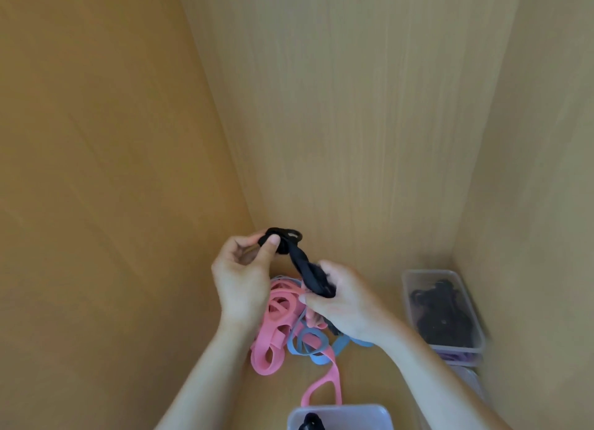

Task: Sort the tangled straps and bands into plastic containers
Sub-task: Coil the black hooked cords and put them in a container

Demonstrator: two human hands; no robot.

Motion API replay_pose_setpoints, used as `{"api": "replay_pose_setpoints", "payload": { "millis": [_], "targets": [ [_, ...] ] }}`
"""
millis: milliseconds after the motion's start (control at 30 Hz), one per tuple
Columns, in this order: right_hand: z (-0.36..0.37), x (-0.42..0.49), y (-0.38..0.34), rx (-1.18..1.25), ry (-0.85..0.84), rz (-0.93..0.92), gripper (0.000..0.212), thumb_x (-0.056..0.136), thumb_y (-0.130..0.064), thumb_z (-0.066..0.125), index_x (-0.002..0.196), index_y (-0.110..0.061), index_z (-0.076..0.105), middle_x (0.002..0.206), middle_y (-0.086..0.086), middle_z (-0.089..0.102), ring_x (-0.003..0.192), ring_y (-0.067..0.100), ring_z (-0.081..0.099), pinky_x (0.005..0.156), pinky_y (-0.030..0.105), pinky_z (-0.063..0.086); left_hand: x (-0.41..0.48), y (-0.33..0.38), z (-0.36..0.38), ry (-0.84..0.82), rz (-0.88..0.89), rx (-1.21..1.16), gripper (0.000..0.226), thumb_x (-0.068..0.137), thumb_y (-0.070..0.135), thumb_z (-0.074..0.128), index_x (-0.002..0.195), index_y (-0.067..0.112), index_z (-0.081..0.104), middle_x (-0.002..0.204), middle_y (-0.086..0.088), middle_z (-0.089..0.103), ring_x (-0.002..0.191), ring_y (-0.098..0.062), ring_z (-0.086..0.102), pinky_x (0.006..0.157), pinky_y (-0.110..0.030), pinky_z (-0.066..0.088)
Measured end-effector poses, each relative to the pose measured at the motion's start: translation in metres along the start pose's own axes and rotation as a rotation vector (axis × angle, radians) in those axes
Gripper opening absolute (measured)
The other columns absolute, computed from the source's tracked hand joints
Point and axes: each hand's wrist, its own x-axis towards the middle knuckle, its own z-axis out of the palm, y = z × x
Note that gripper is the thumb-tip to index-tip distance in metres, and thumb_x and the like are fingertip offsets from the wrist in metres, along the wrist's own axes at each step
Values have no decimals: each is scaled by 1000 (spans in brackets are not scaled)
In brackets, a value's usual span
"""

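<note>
Holding a twisted black strap (300, 262) in the air, the two hands work at its opposite ends, well above the heap below. The left hand (239, 278) pinches the upper, bunched end between thumb (270, 246) and curled fingers, and a small pale tag or buckle shows on that end. The right hand (345, 304) is lower and to the right, with its fingers wrapped round the strap's lower end. The hands are a little apart, and the strap runs slantwise between them. Under them a tangle of pink bands (273, 333) and blue bands (308, 346) lies on the wooden floor (363, 384) of a box-like space, and one pink loop trails toward the near edge. At the right, against the side wall (530, 172), stands a clear plastic container (414, 288) with dark straps (437, 314) in it. Just nearer than that one is a second container (475, 363) with purple bands (459, 358) showing through its wall. At the bottom edge of the view, the rim of a third container (353, 412) shows, with a black piece (310, 422) inside. Whether the held strap is free of the heap cannot be told, since the right hand hides its lower end.
</note>
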Motion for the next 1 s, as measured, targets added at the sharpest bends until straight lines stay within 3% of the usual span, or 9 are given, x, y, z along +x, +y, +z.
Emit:
{"api": "replay_pose_setpoints", "payload": {
  "millis": [100, 233, 333, 367, 467, 633, 767, 900, 1000],
  "targets": [
    [5, 2, 8, 224, -1, 56, 17, 93, -7, 66, 104, -4, 54, 69, 13, 68, 56, 29, 66, 60, 40, 58, 1, 12, 4, -8, -110, -286, 11, 88, 8, 74, 90, 6, 63, 99, -11, 76, 98, -23, 74, 82, -30, 59],
    [10, -1, 20, 345, -78, 45, 24, 94, -24, 67, 90, 0, 62, 64, 11, 60, 48, 21, 52, 53, 32, 50, 7, 23, -1, -73, -337, -616, 11, 80, 13, 73, 83, 10, 62, 93, -7, 74, 100, -20, 70, 78, -27, 60],
    [7, -1, 25, 403, -144, 55, 28, 91, -35, 70, 76, -12, 70, 64, 8, 55, 51, 17, 48, 53, 27, 45, 9, 26, -2, -199, -450, -711, 15, 86, 19, 67, 92, 6, 62, 117, -20, 70, 107, -24, 69, 81, -28, 62],
    [6, 0, 27, 403, -160, 59, 31, 92, -36, 70, 71, -13, 67, 63, 7, 53, 52, 16, 46, 54, 25, 42, 10, 27, 0, -219, -477, -727, 18, 90, 21, 64, 96, 4, 61, 116, -21, 71, 100, -22, 72, 77, -27, 62],
    [0, 4, 33, 491, -134, 113, 34, 95, -29, 67, 66, -17, 54, 59, 2, 41, 50, 13, 37, 50, 22, 33, 10, 31, 6, -220, -572, -623, 23, 102, 24, 50, 95, 5, 59, 86, -13, 77, 76, -12, 76, 63, -22, 60],
    [-14, 7, 40, 379, -122, 166, 33, 97, -32, 64, 64, -30, 62, 62, -1, 25, 50, 11, 26, 47, 22, 22, 5, 37, -13, -262, -488, -769, 30, 88, 19, 64, 112, 2, 59, 116, -21, 72, 105, -24, 73, 82, -28, 60],
    [-20, 11, 48, 274, -91, 194, 39, 102, -27, 61, 63, -31, 61, 61, -3, 25, 51, 13, 24, 51, 28, 18, 4, 36, -14, -477, -504, -597, 31, 91, 21, 63, 114, 1, 57, 109, -25, 70, 96, -30, 74, 79, -32, 62],
    [-34, 22, 43, 19, 32, 198, 28, 96, 1, 43, 72, -4, 57, 52, 5, 47, 44, 20, 45, 46, 29, 36, -6, 26, -22, -719, -428, -269, 20, 81, 18, 74, 87, 5, 62, 96, -27, 63, 85, -32, 64, 77, -34, 56],
    [-44, 27, 28, -164, 107, 133, 32, 90, -1, 52, 62, -15, 47, 43, -5, 44, 41, 14, 41, 47, 25, 34, -14, 14, -28, -788, -396, -117, 10, 85, 7, 76, 85, 4, 66, 89, -28, 69, 79, -31, 68, 74, -31, 55]
  ]
}}
